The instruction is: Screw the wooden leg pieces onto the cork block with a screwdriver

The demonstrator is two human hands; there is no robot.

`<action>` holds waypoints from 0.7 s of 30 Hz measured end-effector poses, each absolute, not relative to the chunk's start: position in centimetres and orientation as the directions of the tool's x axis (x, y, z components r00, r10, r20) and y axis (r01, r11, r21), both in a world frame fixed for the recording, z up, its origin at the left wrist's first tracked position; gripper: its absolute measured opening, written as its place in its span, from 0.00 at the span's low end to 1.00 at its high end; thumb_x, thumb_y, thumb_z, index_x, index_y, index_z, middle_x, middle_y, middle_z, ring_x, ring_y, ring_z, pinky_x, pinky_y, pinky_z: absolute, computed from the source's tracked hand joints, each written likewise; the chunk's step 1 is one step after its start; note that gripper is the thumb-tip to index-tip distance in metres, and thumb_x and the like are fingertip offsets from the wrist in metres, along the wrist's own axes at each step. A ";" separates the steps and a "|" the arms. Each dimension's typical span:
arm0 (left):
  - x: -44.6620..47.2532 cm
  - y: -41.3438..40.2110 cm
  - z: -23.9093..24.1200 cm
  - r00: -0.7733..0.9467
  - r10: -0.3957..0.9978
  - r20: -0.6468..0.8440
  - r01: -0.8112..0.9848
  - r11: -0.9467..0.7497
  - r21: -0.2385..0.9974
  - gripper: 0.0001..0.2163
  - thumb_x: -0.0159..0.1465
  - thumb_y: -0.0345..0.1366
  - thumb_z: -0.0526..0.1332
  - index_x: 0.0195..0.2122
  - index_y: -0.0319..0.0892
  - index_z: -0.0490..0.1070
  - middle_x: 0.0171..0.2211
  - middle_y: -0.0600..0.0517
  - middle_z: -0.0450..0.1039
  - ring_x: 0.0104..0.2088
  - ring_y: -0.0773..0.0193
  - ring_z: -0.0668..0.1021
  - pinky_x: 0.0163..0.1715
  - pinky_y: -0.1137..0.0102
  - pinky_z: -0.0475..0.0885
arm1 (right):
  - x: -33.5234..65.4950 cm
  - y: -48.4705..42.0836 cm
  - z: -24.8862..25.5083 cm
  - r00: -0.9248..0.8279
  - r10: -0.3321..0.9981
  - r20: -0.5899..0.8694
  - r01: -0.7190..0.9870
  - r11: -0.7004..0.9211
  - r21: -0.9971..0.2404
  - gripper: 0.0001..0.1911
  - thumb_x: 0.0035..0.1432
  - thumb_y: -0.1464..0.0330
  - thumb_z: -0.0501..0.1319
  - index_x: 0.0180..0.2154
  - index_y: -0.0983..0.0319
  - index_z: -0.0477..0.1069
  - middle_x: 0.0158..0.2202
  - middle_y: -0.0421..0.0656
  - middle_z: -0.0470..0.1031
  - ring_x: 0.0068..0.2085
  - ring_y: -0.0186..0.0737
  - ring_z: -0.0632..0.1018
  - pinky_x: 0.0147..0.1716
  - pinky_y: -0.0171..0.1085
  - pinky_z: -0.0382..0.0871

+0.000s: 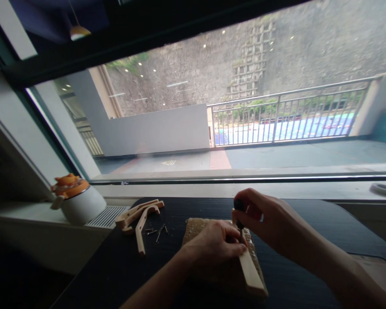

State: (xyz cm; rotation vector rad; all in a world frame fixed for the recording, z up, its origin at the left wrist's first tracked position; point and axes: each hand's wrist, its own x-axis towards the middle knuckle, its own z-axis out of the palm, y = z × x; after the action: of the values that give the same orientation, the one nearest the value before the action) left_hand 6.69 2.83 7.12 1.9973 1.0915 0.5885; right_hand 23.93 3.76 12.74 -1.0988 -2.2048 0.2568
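Observation:
My right hand (257, 208) grips the dark handle of a screwdriver (239, 206), which points down at a pale wooden piece (252, 272). The tip is hidden by my left fingers. My left hand (215, 242) is closed around the upper part of that wooden piece, thumb and fingers beside the screwdriver's shaft. Beneath lies a brown, woven-looking block (193, 227), partly covered by my left hand. To the left are several loose screws (161, 231) and curved wooden parts (144, 223) with holes.
The dark tabletop (109, 266) meets a white window sill (186, 190). On the left ledge stands a white pot (83, 206) with an orange figured top (70, 185). A roll of tape (383, 189) rests on the sill at right. A flat, dark-edged object (369, 268) lies near my right forearm.

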 end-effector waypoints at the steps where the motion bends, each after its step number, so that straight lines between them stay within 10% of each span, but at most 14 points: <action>1: 6.7 2.9 7.1 0.531 0.847 0.040 0.486 -0.343 0.804 0.09 0.58 0.39 0.59 0.34 0.43 0.77 0.32 0.56 0.74 0.35 0.66 0.74 0.35 0.76 0.65 | 23.9 3.8 12.8 -0.424 0.774 0.470 0.667 0.618 -0.415 0.06 0.57 0.63 0.58 0.34 0.58 0.67 0.24 0.37 0.74 0.23 0.34 0.72 0.21 0.31 0.60; 12: 6.9 2.7 7.5 0.539 0.842 0.025 0.459 -0.318 0.830 0.09 0.59 0.37 0.57 0.34 0.42 0.76 0.31 0.56 0.73 0.33 0.67 0.73 0.32 0.77 0.65 | 24.4 3.5 12.9 -0.467 0.733 0.494 0.533 0.679 -0.504 0.14 0.59 0.68 0.55 0.47 0.53 0.71 0.39 0.39 0.79 0.31 0.34 0.78 0.29 0.31 0.69; 21: 6.8 2.9 7.1 0.529 0.848 0.022 0.492 -0.328 0.806 0.09 0.58 0.37 0.59 0.34 0.43 0.77 0.32 0.56 0.74 0.34 0.66 0.74 0.32 0.77 0.65 | 24.4 3.8 13.1 -0.416 0.743 0.525 0.651 0.646 -0.398 0.06 0.55 0.63 0.60 0.33 0.58 0.70 0.25 0.37 0.75 0.23 0.33 0.71 0.21 0.31 0.62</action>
State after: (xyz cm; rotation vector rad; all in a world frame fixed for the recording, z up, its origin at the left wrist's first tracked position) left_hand 6.84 2.93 7.11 1.9878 1.0881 0.5788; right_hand 24.36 3.81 13.12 -1.0784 -2.1774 0.1713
